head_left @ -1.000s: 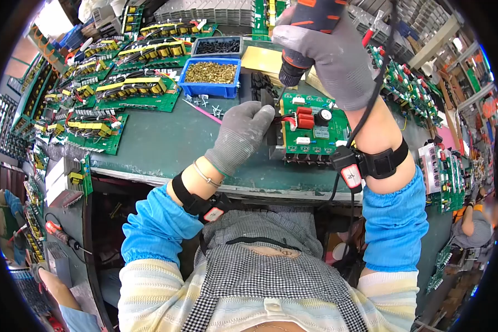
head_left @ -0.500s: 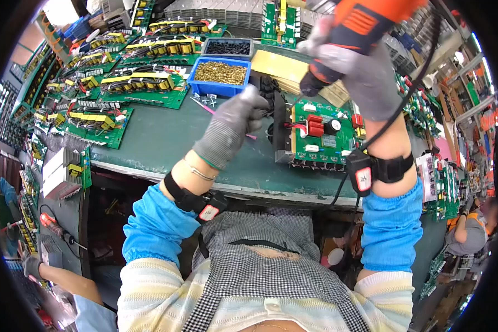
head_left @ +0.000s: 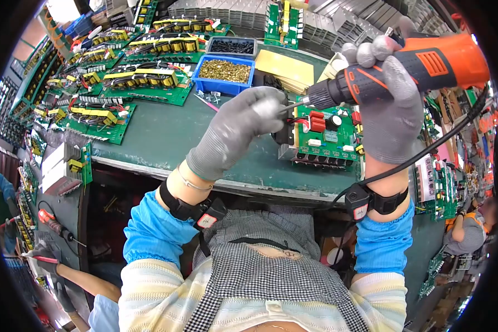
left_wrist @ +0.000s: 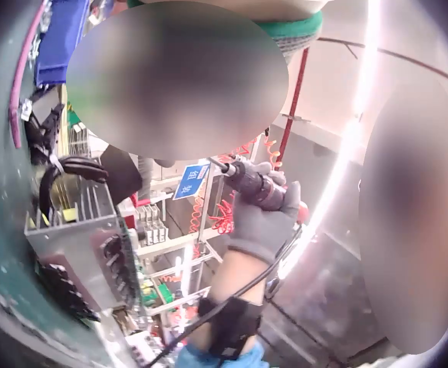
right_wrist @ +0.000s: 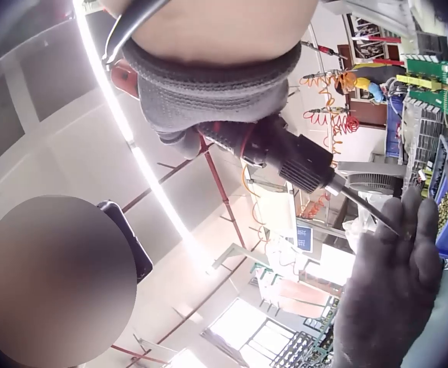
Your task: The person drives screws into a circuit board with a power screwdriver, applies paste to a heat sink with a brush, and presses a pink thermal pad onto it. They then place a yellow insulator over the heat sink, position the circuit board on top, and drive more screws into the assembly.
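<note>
In the head view my gloved right hand (head_left: 390, 102) grips a corded orange and black electric drill (head_left: 426, 63). The drill lies sideways, its chuck (right_wrist: 307, 167) and long bit (right_wrist: 366, 207) pointing at my left hand. My gloved left hand (head_left: 238, 130) has its fingers curled together at the bit's tip; anything small between them is hidden. Below and between the hands sits a green circuit board (head_left: 329, 135) with red capacitors (head_left: 317, 122), mounted on a metal heatsink (left_wrist: 74, 249). Black cables (left_wrist: 70, 172) show beside the heatsink in the left wrist view.
A blue bin (head_left: 222, 86) of brass-coloured parts and a grey bin (head_left: 232, 47) of black parts stand behind. Yellow sheets (head_left: 285, 67) lie beside them. Finished-looking boards (head_left: 146, 83) fill the left; the drill's cord (head_left: 426, 148) hangs past the right forearm. Another person's arm (head_left: 88, 282) shows lower left.
The drill has swung from pointing down over the board to lying sideways, moving right and down. My left hand has moved off the heatsink's edge, and its fingers now meet the bit's tip.
</note>
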`<state>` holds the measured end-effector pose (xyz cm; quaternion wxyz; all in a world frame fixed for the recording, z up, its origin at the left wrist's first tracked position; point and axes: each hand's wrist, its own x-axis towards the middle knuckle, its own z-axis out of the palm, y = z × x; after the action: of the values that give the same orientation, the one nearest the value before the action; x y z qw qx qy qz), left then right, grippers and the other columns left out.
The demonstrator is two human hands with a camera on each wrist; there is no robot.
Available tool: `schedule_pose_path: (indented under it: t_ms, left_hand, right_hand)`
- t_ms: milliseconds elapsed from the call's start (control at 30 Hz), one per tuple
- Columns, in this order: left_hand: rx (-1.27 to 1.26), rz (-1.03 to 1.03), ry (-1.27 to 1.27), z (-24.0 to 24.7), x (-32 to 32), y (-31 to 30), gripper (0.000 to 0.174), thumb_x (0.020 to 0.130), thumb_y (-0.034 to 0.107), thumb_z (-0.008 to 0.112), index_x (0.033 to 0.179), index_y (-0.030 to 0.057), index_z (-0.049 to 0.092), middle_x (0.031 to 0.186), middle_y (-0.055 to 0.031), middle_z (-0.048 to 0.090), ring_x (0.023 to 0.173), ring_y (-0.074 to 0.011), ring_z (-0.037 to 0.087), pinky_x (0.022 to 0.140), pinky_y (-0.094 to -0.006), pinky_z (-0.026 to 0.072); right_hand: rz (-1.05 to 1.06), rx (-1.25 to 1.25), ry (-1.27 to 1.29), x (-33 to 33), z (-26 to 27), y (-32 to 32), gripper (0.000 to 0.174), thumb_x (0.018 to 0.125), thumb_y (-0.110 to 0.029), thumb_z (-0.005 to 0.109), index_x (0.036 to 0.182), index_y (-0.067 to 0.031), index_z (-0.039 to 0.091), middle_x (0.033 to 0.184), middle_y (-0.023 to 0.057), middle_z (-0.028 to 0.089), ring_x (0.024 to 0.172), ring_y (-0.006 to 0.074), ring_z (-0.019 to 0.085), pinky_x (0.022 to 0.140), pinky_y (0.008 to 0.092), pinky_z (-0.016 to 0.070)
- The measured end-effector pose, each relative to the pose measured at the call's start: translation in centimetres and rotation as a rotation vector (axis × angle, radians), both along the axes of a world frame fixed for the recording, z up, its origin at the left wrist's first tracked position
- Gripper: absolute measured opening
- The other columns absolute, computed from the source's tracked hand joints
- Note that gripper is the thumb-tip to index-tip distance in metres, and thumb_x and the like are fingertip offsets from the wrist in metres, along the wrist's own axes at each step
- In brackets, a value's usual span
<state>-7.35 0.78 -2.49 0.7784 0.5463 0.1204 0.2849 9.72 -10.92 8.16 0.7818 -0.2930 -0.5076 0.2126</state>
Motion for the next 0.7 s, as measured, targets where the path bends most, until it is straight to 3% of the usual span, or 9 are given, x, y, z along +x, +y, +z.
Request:
schedule_pose_path:
  t_ms: [133,167,267,467,567,700]
  left_hand:
    - [0.658,0.242,0.198,-0.2,-0.6,-1.3,0.035,0.091,0.007,0.068,0.125,-0.0007,0.063,0.102,-0.0043,0.066,0.09,-0.01,0.061,0.078,-0.0261,0.0506]
    - [0.745,0.304,0.137,-0.9,-0.3,-1.2,0.028,0.09,0.006,0.07,0.118,0.0002,0.067,0.093,-0.0022,0.066,0.082,-0.0087,0.061,0.073,-0.0247,0.0502]
    - [0.684,0.302,0.194,-1.1,-0.2,-1.4,0.021,0.091,0.007,0.07,0.11,-0.0013,0.07,0.087,-0.0038,0.067,0.079,-0.0091,0.06,0.07,-0.0255,0.0499]
    - [0.809,0.309,0.21,-0.7,-0.5,-1.9,0.014,0.091,0.009,0.072,0.1,-0.0016,0.071,0.084,-0.0059,0.066,0.074,-0.0113,0.059,0.067,-0.027,0.0489]
    - [0.828,0.308,0.152,-1.0,-0.2,-2.1,0.015,0.089,0.01,0.074,0.098,-0.0016,0.071,0.083,-0.0065,0.066,0.073,-0.0113,0.059,0.066,-0.0279,0.0485]
    - [0.882,0.347,0.16,-1.0,0.2,-2.6,0.016,0.086,0.011,0.077,0.097,0.0001,0.072,0.081,-0.0076,0.065,0.072,-0.014,0.06,0.065,-0.0292,0.048]
  right_hand:
    - [-0.014,0.053,0.021,1.0,-0.2,-0.7,0.026,0.089,-0.002,0.063,0.114,0.0025,0.059,0.094,0.0154,0.067,0.092,0.0253,0.069,0.096,0.0477,0.0553]
    - [-0.013,0.056,0.013,1.0,-0.2,-0.8,0.027,0.089,-0.003,0.063,0.115,0.002,0.058,0.094,0.0151,0.066,0.092,0.0245,0.068,0.097,0.0501,0.0545]
    - [-0.01,0.086,0.014,0.1,0.0,-1.8,0.039,0.09,-0.004,0.063,0.127,0.0,0.053,0.098,0.0135,0.065,0.093,0.0236,0.066,0.099,0.0524,0.0533]
    - [0.012,0.145,0.032,0.6,-0.4,-3.5,0.062,0.089,-0.003,0.063,0.146,-0.0062,0.037,0.108,0.0108,0.064,0.095,0.0234,0.066,0.099,0.0533,0.0526]
    - [-0.044,0.072,0.003,0.5,-0.6,-4.2,0.062,0.089,-0.009,0.065,0.145,-0.0041,0.038,0.108,0.008,0.059,0.1,0.0207,0.063,0.108,0.0496,0.0471]
    - [-0.073,0.061,0.056,0.5,-1.0,-4.9,0.063,0.089,-0.009,0.064,0.145,-0.0051,0.038,0.107,0.0081,0.06,0.099,0.0206,0.063,0.108,0.0499,0.0474]
